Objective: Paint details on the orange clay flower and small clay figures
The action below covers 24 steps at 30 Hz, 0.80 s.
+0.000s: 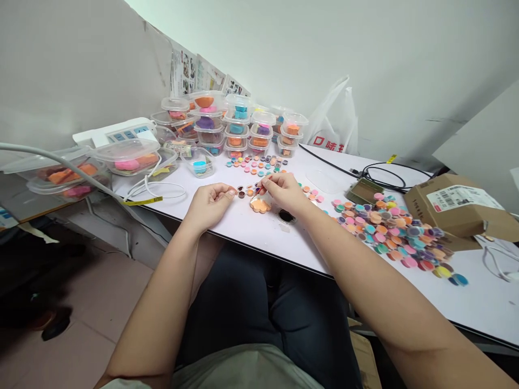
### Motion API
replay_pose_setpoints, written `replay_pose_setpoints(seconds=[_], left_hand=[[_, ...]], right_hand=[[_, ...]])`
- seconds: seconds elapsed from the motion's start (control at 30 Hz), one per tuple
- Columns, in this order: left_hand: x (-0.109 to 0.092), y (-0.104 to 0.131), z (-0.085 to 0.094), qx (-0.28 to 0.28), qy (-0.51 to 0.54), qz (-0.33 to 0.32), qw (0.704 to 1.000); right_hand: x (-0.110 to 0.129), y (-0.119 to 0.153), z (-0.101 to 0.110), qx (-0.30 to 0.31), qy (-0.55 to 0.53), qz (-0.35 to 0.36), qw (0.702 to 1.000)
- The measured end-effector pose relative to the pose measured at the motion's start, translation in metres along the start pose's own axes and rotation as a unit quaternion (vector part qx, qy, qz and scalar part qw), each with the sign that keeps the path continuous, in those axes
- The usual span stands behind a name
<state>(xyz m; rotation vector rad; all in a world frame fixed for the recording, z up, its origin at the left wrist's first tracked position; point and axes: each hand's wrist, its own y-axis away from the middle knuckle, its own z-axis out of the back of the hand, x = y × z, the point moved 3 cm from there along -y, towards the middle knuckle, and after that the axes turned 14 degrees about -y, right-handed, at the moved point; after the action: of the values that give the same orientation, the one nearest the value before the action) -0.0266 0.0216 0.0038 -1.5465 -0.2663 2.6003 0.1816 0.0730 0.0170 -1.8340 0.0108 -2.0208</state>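
Between left hand (pixel 210 208) and right hand (pixel 286 192), nearer the right, an orange flower-shaped piece (pixel 260 205) is set; both are pinched, contents unclear.

Red characters, 口味 and a partly hidden third, stand on the white plastic bag (pixel 333 116), upper right of centre. Print on the label (pixel 462 195) of the carton (pixel 419 186), right, is too small to read.

Hands (pixel 207 206) at small coloured pots (pixel 250 192), orange flower-shaped piece (pixel 260 205) between, clear tubs (pixel 235 129) behind
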Motion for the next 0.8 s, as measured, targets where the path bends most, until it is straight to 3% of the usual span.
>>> replay_pose_setpoints(seconds=[0.27,0.43,0.53,0.67,0.73,0.8], left_hand=[[0.0,0.001,0.008,-0.002,0.001,-0.016,1.0],[-0.005,0.005,0.006,0.035,0.119,-0.025,0.992],[-0.007,0.005,0.003,0.01,0.179,-0.003,0.984],[-0.007,0.004,0.002,-0.022,0.186,0.022,0.982],[-0.019,0.003,0.003,-0.03,0.154,-0.001,0.988],[-0.047,0.001,0.0,-0.023,0.084,-0.056,0.995]], right_hand=[[-0.004,-0.002,0.006,-0.009,-0.015,-0.008,1.0],[-0.003,-0.002,0.003,-0.01,-0.022,-0.012,1.0],[-0.003,-0.004,0.001,-0.006,-0.019,-0.01,1.0],[-0.005,-0.008,-0.003,-0.024,-0.026,-0.016,0.999],[-0.005,-0.01,-0.004,-0.032,-0.039,-0.02,0.999],[-0.002,-0.01,-0.005,-0.039,-0.026,-0.016,0.999]])
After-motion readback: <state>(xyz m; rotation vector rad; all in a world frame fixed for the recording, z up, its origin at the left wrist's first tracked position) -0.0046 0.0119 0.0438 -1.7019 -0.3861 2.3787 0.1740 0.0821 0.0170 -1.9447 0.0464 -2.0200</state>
